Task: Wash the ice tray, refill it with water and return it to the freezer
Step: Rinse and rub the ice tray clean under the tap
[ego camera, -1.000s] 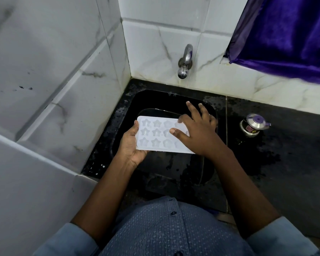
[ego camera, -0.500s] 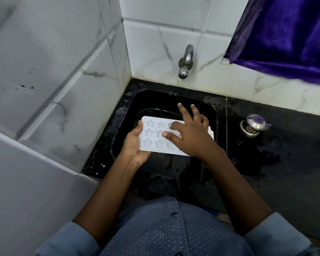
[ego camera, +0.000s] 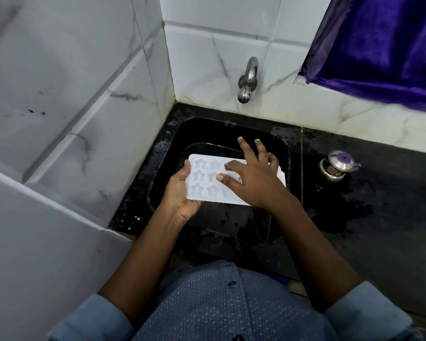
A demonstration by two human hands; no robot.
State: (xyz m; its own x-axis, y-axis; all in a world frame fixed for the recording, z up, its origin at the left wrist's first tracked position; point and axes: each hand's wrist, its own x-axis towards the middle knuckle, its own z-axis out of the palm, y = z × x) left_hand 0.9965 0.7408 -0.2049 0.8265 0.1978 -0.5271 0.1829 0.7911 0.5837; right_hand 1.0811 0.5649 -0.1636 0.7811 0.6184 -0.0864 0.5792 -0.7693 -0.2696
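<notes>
While you are scrubbing over the black sink (ego camera: 172,153), keep the ice tray (ego camera: 207,178) level and low inside the basin so any rinse water falls into it rather than onto the wet counter (ego camera: 379,217) to the right of your grip. The tap (ego camera: 247,81) sits on the wall straight beyond your hands and no water can be seen running from it, so you will likely need to bring the tray under it to rinse. Your left hand (ego camera: 180,193) clasps the tray's left short edge, thumb on top and fingers underneath, and that hold looks firm enough to brace against; keep it there. Your right hand (ego camera: 253,178) lies spread across the tray's middle and right part, grasping nothing, with fingertips pressed down on the star-shaped cavities (ego camera: 199,175). Work those fingertips into each star point in turn, since corners trap residue. The tray itself spans from your left palm out under your right hand, its far right corner showing just past your knuckles.
</notes>
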